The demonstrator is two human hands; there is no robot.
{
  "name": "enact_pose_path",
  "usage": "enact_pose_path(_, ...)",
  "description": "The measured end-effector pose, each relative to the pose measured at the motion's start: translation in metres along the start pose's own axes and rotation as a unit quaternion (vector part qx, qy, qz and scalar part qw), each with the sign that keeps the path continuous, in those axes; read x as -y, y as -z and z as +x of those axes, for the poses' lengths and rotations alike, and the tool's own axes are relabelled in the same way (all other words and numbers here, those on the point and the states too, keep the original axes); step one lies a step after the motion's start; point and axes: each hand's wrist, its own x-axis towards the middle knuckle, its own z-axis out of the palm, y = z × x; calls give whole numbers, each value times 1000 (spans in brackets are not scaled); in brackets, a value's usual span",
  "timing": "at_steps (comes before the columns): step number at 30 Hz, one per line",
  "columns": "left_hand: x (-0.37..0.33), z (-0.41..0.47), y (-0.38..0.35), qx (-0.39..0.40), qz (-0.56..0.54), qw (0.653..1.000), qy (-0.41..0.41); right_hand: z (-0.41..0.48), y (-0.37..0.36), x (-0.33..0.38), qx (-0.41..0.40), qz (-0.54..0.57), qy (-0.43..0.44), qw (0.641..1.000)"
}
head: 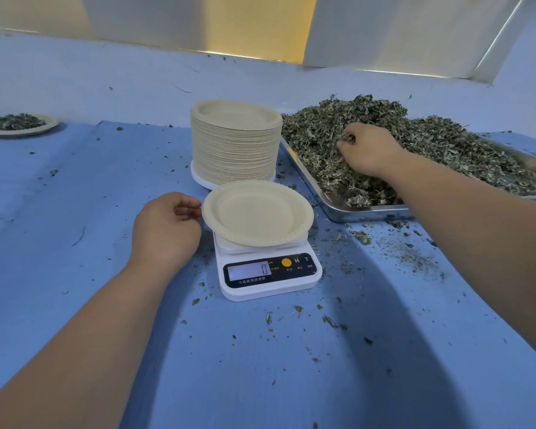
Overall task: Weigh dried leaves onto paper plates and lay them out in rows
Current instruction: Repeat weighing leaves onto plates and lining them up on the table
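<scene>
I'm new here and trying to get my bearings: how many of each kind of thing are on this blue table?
Kitchen scale: 1
Metal tray, heaped with dried leaves: 1
Stack of paper plates: 1 (too many plates in it to count)
Single paper plates: 2, the empty plate on the scale and the filled plate at far left
Total: 5
</scene>
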Motion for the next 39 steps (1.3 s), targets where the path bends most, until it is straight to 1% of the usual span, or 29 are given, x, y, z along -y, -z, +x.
enact_pose_path(2,0,0,0,-1,5,1000,-3,-1,1,-1,-27,23,7,999)
enact_pose_path(3,0,0,0,-2,7,1000,-3,-4,-2,-1,-21,26,10,999)
enact_pose_path(4,0,0,0,-2,8,1000,-3,-7,-6,-1,3,17,13,1000)
enact_pose_path(6,0,-1,0,-1,10,1000,-4,-15,-17,-4,74,-36,21,996)
enact_pose_path(8,0,-1,-1,0,12,1000,-7,-19,-17,-4,110,-62,20,992)
enact_pose_path(10,-1,0,-1,-2,17,1000,-9,-15,-4,-1,94,-40,22,994)
enact_pose_path(12,-1,0,-1,-6,16,1000,-9,-9,17,9,52,-24,38,998)
enact_pose_path(16,-1,-1,-1,-5,19,1000,-9,-6,52,47,-24,27,95,995)
enact_pose_path(20,0,-2,0,-5,24,1000,-13,-27,57,92,-36,91,169,981)
enact_pose_path(23,0,-1,-1,-3,17,1000,-10,-53,44,119,-17,134,212,968)
enact_pose_path(25,0,-1,-1,-2,19,1000,-11,-69,27,130,4,142,236,961)
enact_pose_path(26,0,-1,-1,-3,19,1000,-12,-77,15,133,25,132,248,959)
enact_pose_path(28,1,0,-1,-5,17,1000,-15,-91,-5,137,87,71,276,955)
enact_pose_path(30,2,1,-1,-6,17,1000,-14,-97,-16,137,142,20,274,951)
enact_pose_path(32,3,2,-2,-3,8,1000,-12,-94,-12,135,154,27,259,953)
enact_pose_path(36,4,3,-2,-1,7,1000,-11,-77,10,120,105,120,226,961)
enact_pose_path(37,4,3,-2,0,8,1000,-10,-73,13,112,87,124,221,963)
enact_pose_path(39,3,2,-2,0,7,1000,-9,-65,10,92,45,93,203,974)
